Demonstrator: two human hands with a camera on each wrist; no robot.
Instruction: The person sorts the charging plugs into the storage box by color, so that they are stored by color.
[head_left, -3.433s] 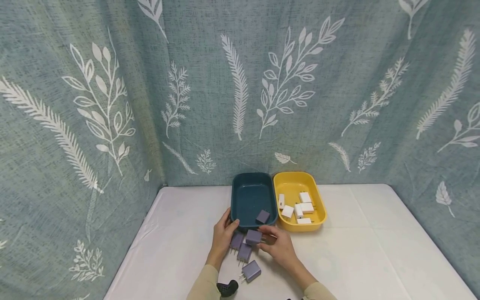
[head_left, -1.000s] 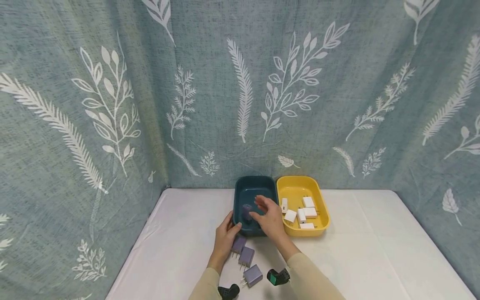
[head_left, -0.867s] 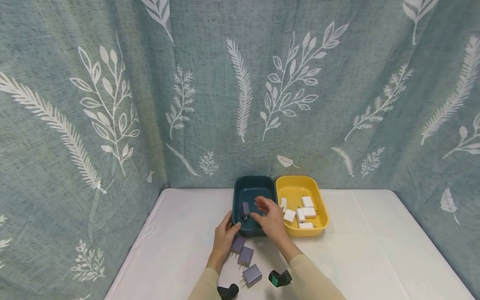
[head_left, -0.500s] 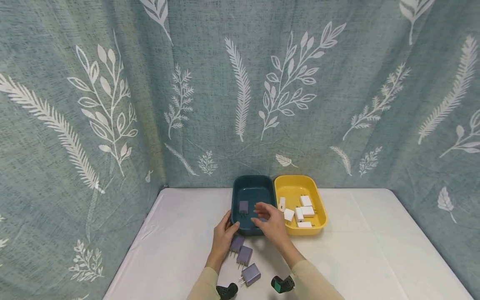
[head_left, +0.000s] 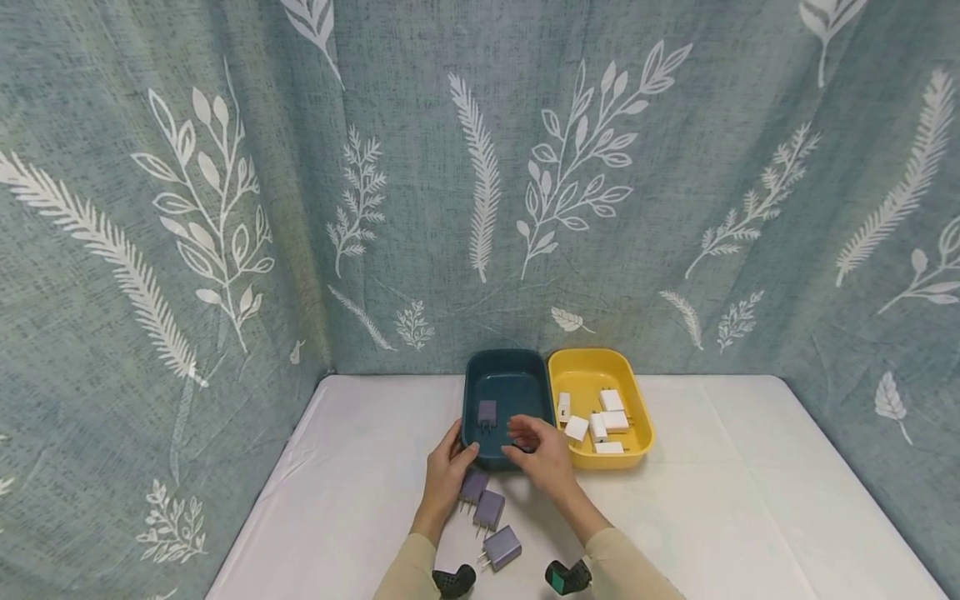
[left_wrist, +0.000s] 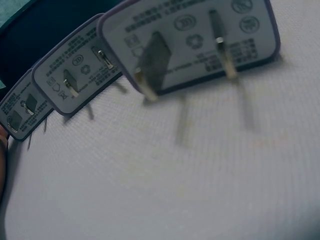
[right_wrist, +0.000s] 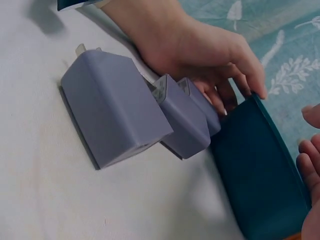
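My left hand [head_left: 447, 473] grips the near left corner of a dark teal bin [head_left: 507, 364], thumb on the rim. My right hand [head_left: 546, 454] hovers over that bin's near right side, fingers loosely bent and apart from the thumb, holding nothing. One purple wall charger [head_left: 487, 414] lies inside the bin, prongs toward me; something dark shows partly behind my right fingers. Three more chargers lie on the table before the bin: the nearest charger [head_left: 501, 547], a middle charger [head_left: 489, 510] and a far charger [head_left: 474, 486] beside my left hand. Their prongs [left_wrist: 227, 62] show in the left wrist view.
A yellow bin [head_left: 592, 360] stands right against the teal one, with several white chargers [head_left: 615, 421] inside. Behind both bins hangs a leaf-patterned curtain [head_left: 420, 208]. White cloth covers the table [head_left: 720, 483].
My right hand let go of a purple charger in the teal bin, where it tipped and settled. Since then that hand has drawn back slightly toward me. My left hand stays on the rim.
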